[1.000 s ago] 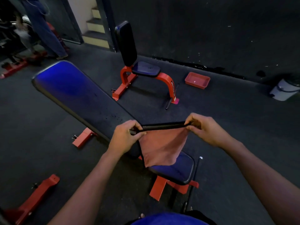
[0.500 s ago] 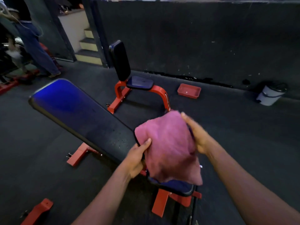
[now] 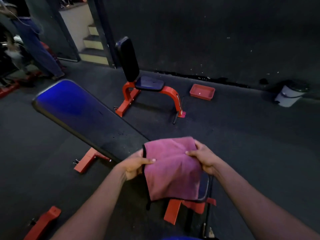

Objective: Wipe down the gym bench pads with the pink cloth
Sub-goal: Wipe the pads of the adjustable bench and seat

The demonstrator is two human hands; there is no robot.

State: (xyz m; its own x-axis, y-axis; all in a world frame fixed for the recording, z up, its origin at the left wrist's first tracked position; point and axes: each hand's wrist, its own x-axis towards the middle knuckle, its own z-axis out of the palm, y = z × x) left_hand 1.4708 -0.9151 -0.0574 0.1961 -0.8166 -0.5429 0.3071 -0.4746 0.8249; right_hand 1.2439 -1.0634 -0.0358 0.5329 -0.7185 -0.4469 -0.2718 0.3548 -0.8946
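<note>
Dim gym floor (image 3: 242, 144) — both hands (image 3: 170, 161) grip pink cloth (image 3: 171, 170), hiding bench pad's (image 3: 83, 115) near end.

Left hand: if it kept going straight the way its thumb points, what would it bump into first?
The left hand points rightward across the pink cloth it pinches. Going straight on, it would probably meet the right hand gripping the cloth's other side. Depth is hard to judge, so it might pass slightly beside it.

The room is dim, with a dark floor (image 3: 242, 139) and a dark wall (image 3: 207, 35). Pale steps (image 3: 92, 44) rise at the back left. A red tray (image 3: 202, 91) and a white bucket (image 3: 289, 96) sit near the wall.
</note>
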